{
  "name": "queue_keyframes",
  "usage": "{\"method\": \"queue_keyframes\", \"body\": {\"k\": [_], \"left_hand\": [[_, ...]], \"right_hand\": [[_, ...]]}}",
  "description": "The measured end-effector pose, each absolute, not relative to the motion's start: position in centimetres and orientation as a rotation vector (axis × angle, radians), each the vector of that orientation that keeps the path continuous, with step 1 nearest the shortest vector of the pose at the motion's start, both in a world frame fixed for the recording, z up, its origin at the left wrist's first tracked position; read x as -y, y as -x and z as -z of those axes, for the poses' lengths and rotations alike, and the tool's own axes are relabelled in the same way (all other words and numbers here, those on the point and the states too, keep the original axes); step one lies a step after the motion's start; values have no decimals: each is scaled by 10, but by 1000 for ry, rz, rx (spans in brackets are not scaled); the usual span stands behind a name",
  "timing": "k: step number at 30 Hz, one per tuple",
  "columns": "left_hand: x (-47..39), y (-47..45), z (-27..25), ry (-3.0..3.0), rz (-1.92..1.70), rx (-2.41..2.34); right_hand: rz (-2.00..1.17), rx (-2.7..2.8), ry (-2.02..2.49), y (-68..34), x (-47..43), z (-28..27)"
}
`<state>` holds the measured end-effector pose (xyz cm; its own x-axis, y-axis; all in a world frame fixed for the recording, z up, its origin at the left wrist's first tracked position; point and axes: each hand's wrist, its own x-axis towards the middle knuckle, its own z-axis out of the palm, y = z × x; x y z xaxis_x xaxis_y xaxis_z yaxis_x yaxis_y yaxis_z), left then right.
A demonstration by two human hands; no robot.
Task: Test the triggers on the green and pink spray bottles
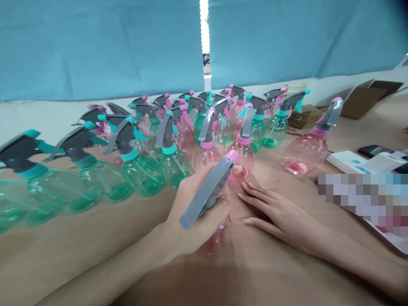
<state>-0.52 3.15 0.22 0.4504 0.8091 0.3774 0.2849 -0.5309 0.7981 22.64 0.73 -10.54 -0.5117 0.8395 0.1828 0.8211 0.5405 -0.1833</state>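
Note:
My left hand (194, 204) is wrapped round the neck of a pink spray bottle (218, 242), under its grey trigger head with a pink nozzle. Much of that bottle is hidden behind the hand. Just to the right, my right hand (274, 208) lies flat on the table with its fingers stretched out, holding nothing. Beyond the fingertips stands another pink spray bottle (245, 157) with a pink collar, and a similar one is close on its left. A row of green spray bottles (143, 174) with teal collars runs off to the left.
More pink and green spray bottles crowd the back by the wall. A lone pink spray bottle (306, 153) stands at the right, near a white device (350, 161). Open cardboard boxes (366, 97) sit behind it. A blue curtain (95, 46) hangs at the back.

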Motion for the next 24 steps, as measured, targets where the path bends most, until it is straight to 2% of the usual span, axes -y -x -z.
{"method": "queue_keyframes", "body": {"k": [16, 21, 24], "left_hand": [[-31, 6, 0, -1990, -1015, -891], [-32, 4, 1, -2000, -1018, -912], [-32, -2, 5, -2021, -1062, -919]], "right_hand": [[-98, 2552, 1419, -226, -7, 105], [-219, 2532, 1402, -226, -9, 99], [-409, 2492, 1332, -225, -8, 86]]}}
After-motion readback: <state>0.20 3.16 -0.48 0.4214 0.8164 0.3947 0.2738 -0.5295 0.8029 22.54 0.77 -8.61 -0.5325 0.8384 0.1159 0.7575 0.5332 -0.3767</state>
